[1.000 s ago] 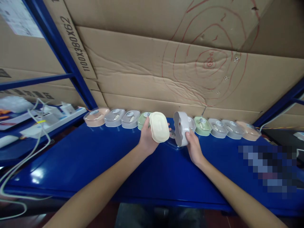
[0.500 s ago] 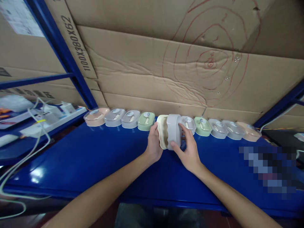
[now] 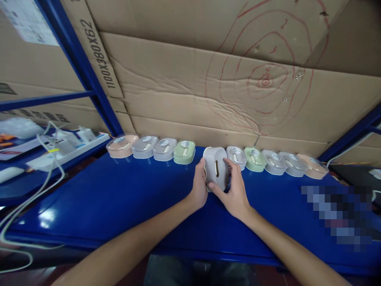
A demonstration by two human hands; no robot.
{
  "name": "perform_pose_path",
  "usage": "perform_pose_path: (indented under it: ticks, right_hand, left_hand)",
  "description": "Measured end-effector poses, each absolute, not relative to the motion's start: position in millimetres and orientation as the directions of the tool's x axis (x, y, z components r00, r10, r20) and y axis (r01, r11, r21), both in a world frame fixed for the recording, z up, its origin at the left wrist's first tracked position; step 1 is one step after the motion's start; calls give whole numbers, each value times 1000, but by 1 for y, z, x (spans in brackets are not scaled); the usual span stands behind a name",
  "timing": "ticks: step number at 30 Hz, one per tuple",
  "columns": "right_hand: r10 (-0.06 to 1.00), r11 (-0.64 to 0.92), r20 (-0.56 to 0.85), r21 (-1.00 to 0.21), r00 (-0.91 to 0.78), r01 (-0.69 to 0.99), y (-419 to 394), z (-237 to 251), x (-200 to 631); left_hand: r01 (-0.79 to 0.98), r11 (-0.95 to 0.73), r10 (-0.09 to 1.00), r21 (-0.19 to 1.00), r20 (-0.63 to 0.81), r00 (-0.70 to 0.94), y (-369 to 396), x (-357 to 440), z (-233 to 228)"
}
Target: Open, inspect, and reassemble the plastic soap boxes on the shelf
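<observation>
Both of my hands hold one small oval box (image 3: pixel 216 167) with a grey slotted top, tilted up over the blue table (image 3: pixel 119 198). My left hand (image 3: pixel 199 190) grips its left edge, where a sliver of the cream part shows. My right hand (image 3: pixel 233 190) clasps its right side and front. The box sits in a gap in a row of like boxes along the back edge: a green box (image 3: pixel 184 151) just left, a grey box (image 3: pixel 236 155) just right.
The row runs from a peach box (image 3: pixel 122 145) at left to another peach box (image 3: pixel 312 169) at right, against a cardboard wall (image 3: pixel 208 87). A power strip with white cables (image 3: pixel 62 149) lies on the left shelf. A blurred patch covers the right.
A second ago my hands held a cream part and a grey part apart. They came together, and now the joined box shows its grey top, held by both hands.
</observation>
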State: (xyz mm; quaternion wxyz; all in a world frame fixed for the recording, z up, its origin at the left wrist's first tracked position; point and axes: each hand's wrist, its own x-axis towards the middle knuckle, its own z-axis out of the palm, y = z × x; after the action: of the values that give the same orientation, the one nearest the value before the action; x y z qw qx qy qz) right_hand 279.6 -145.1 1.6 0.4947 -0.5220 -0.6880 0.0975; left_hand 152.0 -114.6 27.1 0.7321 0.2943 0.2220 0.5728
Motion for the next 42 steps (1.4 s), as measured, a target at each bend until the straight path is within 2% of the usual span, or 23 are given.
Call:
perform_pose_path:
  ticks: [12,21,26,31,33,36,39,42]
  right_hand:
    - [815,435,579,-634,18,639,-144,2,283]
    - [806,450,592,-601,-11,661,-142,-2,287]
    - [811,462,583,-572,-61,677,-141,-5,293]
    - [790,488,606,-534,-90,691,-137,0,307]
    - [782,475,617,-495,-90,728,-134,1,314]
    - [791,452,587,-373,-171,811,-127,-1,321]
    - [806,454,525,-249,-275,856,-121,-8,323]
    - [818,472,468,-212,-335,856,-119,-13,322]
  left_hand:
    - [-698,214,955,683,2,295,-115,151,27]
    - [-638,217,938,738,24,346,-116,151,22]
    - [-587,101,966,803,62,250,-110,153,17]
    - [-598,144,976,788,-12,219,-96,144,22]
    - [-614,127,988,779,-49,144,-88,138,25]
    - [-638,87,996,765,-78,43,-76,129,27]
    - [-649,97,994,754,-108,23,-68,124,27]
    - [-652,100,994,752,-110,26,-64,122,26]
